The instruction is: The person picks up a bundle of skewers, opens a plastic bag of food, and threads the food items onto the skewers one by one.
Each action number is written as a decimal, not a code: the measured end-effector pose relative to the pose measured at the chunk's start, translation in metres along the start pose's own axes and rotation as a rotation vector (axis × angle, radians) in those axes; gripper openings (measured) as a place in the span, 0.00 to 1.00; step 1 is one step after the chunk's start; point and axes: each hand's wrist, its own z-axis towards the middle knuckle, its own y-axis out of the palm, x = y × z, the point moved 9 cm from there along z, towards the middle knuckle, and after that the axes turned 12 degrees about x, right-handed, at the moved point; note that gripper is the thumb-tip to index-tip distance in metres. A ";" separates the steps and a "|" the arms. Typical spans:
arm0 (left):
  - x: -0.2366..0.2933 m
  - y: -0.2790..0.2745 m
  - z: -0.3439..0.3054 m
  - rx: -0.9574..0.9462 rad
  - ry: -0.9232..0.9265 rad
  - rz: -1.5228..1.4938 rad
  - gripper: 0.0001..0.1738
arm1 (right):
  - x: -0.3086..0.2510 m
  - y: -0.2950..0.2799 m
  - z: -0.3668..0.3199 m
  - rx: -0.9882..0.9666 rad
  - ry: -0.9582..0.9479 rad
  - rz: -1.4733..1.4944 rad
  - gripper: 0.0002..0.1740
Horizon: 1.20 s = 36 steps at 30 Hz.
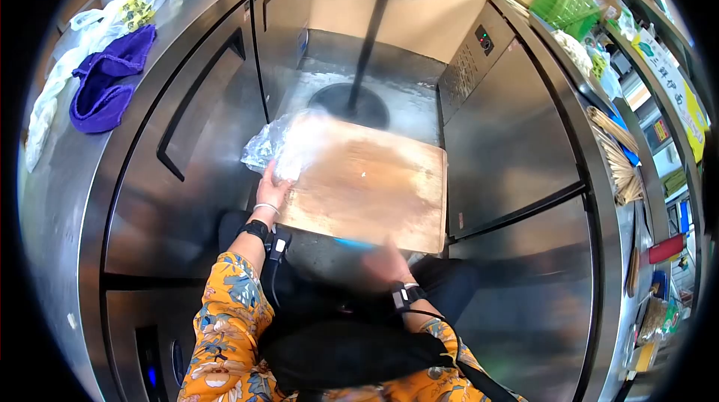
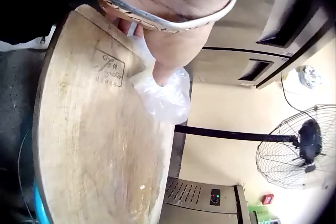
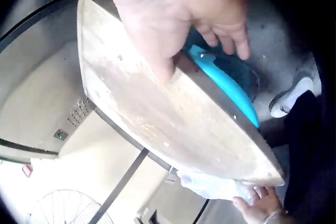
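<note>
A wooden board [image 1: 374,196] lies in front of the person, its face worn and patchy. At its left edge the left hand [image 1: 273,191] grips a clear, crumpled plastic bag [image 1: 269,144]; the left wrist view has the thumb of that hand [image 2: 176,8] on the bag [image 2: 170,98], its other fingers mostly hidden. The right hand [image 1: 386,263], blurred in the head view, is at the board's near edge. In the right wrist view this hand [image 3: 176,16] is spread, thumb by the board's edge [image 3: 210,113], fingers hanging free above a blue rim [image 3: 228,86].
Steel cabinets [image 1: 187,140] stand left and more steel doors [image 1: 517,125] right. Beyond the board rises a fan pole [image 1: 371,35] on a round base. A purple cloth [image 1: 108,91] lies on the left counter; chopsticks [image 1: 618,166] lie on the right one.
</note>
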 end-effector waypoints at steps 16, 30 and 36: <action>0.070 0.040 0.008 0.124 0.122 -0.352 0.06 | 0.003 0.173 -0.058 -0.855 2.421 2.293 0.32; 0.146 0.121 -0.105 -1.077 -0.353 -0.849 0.07 | 0.284 0.140 0.027 0.171 2.237 2.122 0.42; 0.132 0.138 -0.122 -1.123 -0.276 -0.673 0.15 | 0.255 0.119 0.032 -0.173 2.157 2.129 0.14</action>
